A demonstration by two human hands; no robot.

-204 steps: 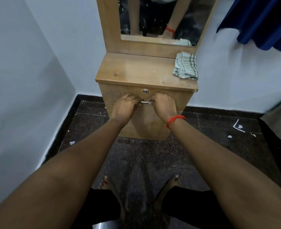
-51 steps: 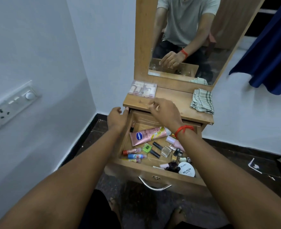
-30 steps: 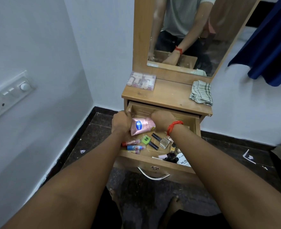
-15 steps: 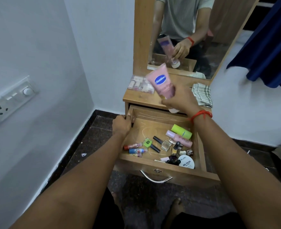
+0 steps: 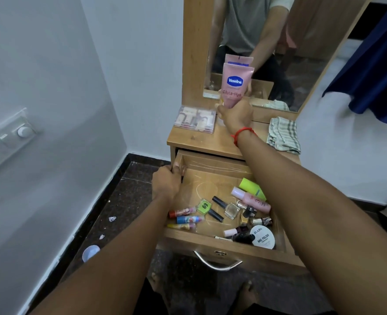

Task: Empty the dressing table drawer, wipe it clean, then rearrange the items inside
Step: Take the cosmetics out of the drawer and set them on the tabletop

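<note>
The wooden drawer (image 5: 224,251) of the dressing table stands pulled out, holding several small cosmetics: lip balms (image 5: 183,212), a green nail polish (image 5: 203,206), a clear perfume bottle (image 5: 231,209), a pink bottle (image 5: 251,199), a lime tube (image 5: 251,189) and a white round nail polish remover tub (image 5: 262,237). My right hand (image 5: 234,115) grips the lower end of a pink Vaseline tube (image 5: 234,86), held upright over the tabletop in front of the mirror. My left hand (image 5: 166,183) clasps the drawer's left wall near its back corner.
A clear plastic box of small items (image 5: 195,119) lies at the tabletop's back left. A striped cloth (image 5: 282,135) sits at its right edge. The mirror (image 5: 301,53) rises behind. A wall switchboard (image 5: 8,138) is at left; blue fabric (image 5: 374,64) hangs at right. Scraps litter the dark floor.
My right hand has carried the pink tube from above the drawer's back edge further back over the tabletop, and the tube now stands upright. The left hand stays on the drawer's left wall.
</note>
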